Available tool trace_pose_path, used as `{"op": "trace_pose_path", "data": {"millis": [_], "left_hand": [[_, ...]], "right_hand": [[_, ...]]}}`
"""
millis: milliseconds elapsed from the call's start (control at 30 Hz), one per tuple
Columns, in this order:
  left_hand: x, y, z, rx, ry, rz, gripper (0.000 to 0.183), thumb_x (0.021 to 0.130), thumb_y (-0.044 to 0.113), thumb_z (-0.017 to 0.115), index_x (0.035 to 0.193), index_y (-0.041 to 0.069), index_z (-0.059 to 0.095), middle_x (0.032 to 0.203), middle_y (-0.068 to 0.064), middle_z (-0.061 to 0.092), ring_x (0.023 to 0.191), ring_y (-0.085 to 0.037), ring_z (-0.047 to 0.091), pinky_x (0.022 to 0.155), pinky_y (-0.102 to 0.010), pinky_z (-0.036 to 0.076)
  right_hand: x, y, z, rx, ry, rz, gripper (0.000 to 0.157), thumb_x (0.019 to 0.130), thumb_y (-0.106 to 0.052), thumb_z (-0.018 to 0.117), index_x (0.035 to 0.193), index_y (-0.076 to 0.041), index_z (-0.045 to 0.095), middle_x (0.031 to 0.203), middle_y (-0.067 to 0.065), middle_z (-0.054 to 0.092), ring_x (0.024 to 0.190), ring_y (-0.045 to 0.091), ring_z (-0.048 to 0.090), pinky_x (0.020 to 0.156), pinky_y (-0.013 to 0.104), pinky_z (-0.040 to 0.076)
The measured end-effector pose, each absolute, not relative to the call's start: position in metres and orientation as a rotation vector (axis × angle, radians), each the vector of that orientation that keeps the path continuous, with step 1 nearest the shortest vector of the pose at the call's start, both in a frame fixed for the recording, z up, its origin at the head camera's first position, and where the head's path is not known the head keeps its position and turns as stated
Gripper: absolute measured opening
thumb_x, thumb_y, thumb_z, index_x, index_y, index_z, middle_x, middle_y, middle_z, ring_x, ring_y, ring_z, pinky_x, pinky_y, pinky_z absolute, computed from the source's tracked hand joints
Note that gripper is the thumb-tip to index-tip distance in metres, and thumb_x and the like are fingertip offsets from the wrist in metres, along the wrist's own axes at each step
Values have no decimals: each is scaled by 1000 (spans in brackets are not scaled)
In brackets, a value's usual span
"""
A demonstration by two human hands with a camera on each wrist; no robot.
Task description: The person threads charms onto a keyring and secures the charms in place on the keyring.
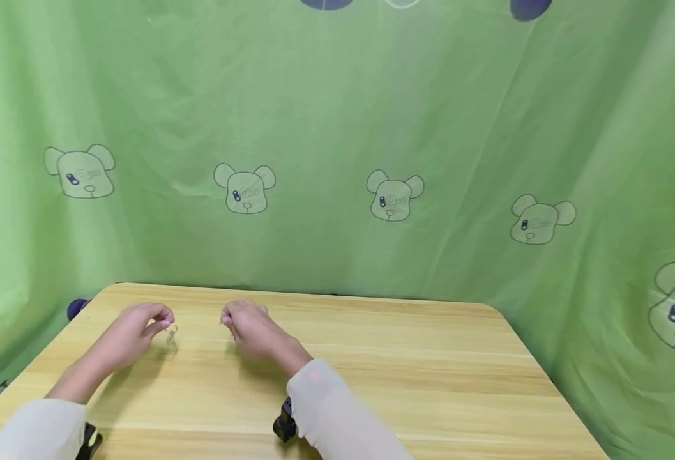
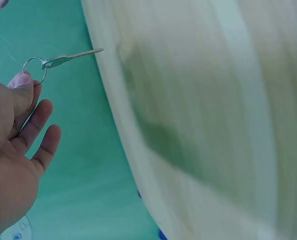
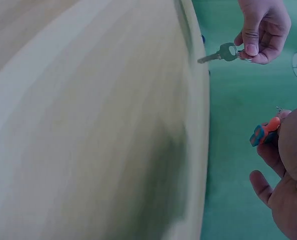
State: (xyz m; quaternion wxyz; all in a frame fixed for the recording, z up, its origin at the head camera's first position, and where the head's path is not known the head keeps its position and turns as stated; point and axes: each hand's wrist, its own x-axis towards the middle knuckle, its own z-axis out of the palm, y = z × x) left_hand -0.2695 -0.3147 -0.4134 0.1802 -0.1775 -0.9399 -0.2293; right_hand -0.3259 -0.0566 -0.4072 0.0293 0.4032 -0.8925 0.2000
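My left hand (image 1: 133,330) pinches a thin metal key ring (image 2: 33,57) between thumb and forefinger. One key (image 2: 63,60) hangs from the ring, its blade pointing away from the fingers. Across a gap to the right, my right hand (image 1: 251,329) holds a small orange and teal charm (image 3: 263,134) by thumb and fingertips. A bit of metal (image 3: 278,108) shows at the charm's upper end; the rest of that end is hidden by the thumb. Both hands are raised above the table's far left part, and the key and charm are apart.
The wood-grain table (image 1: 429,377) has rounded far corners. Behind it and along the sides hangs a green curtain (image 1: 314,115) printed with bear faces. A black wrist camera (image 1: 284,421) sits under the right sleeve (image 1: 337,409).
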Motion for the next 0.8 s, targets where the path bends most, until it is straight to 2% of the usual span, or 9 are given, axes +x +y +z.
{"op": "trace_pose_path", "data": {"millis": [167, 367, 567, 800], "left_hand": [[-273, -293, -408, -570, -2592, -641, 10, 93, -2, 70, 91, 8, 70, 88, 2, 68, 88, -24, 65, 81, -49, 55], [-277, -270, -406, -638, -2537, -653, 12, 91, -3, 72, 91, 10, 70, 89, 3, 69, 89, -23, 64, 80, -47, 56], [-280, -246, -403, -674, -2522, -681, 9, 93, 1, 70, 93, 9, 70, 90, -2, 71, 91, -22, 64, 81, -46, 56], [-284, -215, -403, -760, -2461, -712, 13, 90, -2, 73, 93, 10, 70, 92, 1, 71, 91, -19, 64, 80, -42, 57]], "right_hand": [[-328, -35, -402, 1288, -2675, 590, 22, 110, -22, 46, 101, -10, 62, 88, -9, 52, 89, 9, 48, 79, 24, 36], [-330, -6, -400, 1263, -2620, 559, 18, 109, -18, 49, 99, -11, 62, 86, -10, 52, 87, 9, 49, 81, 26, 37], [-326, 17, -396, 1228, -2606, 574, 17, 109, -19, 49, 93, -17, 56, 83, -10, 52, 87, 9, 49, 82, 28, 38], [-322, 34, -392, 1208, -2574, 534, 16, 108, -20, 50, 93, -17, 54, 86, -9, 52, 90, 10, 50, 82, 28, 39]]}}
